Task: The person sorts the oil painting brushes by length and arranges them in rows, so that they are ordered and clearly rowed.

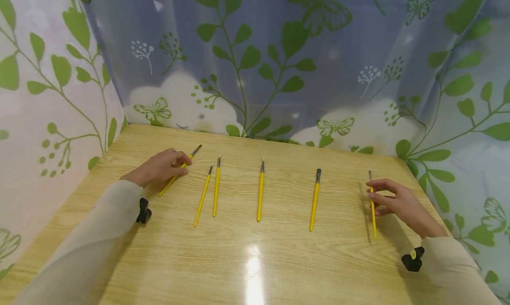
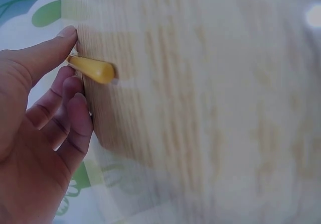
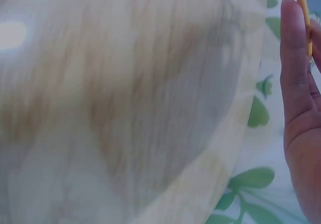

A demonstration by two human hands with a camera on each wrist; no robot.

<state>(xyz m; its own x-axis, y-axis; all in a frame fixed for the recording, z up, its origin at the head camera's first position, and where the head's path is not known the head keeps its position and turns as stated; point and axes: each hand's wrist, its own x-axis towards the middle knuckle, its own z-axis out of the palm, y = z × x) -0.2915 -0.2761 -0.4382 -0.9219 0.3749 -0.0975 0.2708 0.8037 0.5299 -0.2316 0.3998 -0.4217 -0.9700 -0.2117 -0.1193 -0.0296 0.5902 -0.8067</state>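
Note:
At the left, a yellow-handled paintbrush with a dark tip lies slanted, and my left hand curls its thumb and fingers round its handle. In the left wrist view, the rounded handle end of that paintbrush sticks out between thumb and fingers, close over the wood. My right hand pinches another yellow paintbrush between thumb and fingers, bristles pointing away, with its shadow beside it on the table. Only part of its handle shows at the right wrist view's edge, beside a finger.
Several more yellow paintbrushes lie between the hands: two close together, one mid-table and a wide flat one. The wooden table meets a patterned curtain at the back and sides. Black wrist cameras sit under both sleeves.

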